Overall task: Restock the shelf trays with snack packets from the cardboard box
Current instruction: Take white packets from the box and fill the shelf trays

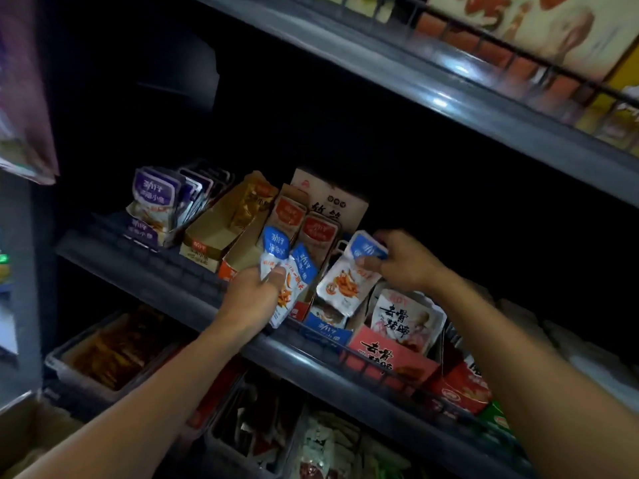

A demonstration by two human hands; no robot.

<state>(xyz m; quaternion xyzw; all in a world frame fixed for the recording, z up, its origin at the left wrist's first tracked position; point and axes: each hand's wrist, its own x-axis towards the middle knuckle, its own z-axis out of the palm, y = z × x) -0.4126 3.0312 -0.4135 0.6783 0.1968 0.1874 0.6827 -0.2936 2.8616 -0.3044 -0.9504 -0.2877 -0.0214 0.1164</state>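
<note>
"去骨猪蹄" on white packet [404, 319]; "去骨" on red tray front [387, 357]; "劲仔" on purple packet [154, 191]

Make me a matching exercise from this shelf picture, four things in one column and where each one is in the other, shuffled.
1. purple packets
2. single blue-topped packet
3. bunch of blue-topped packets
4. red carton

A. held in the left hand
B. shelf front, below the right hand
C. far left tray
D. held in the right hand

Pairs: 1-C, 2-D, 3-A, 4-B
</note>
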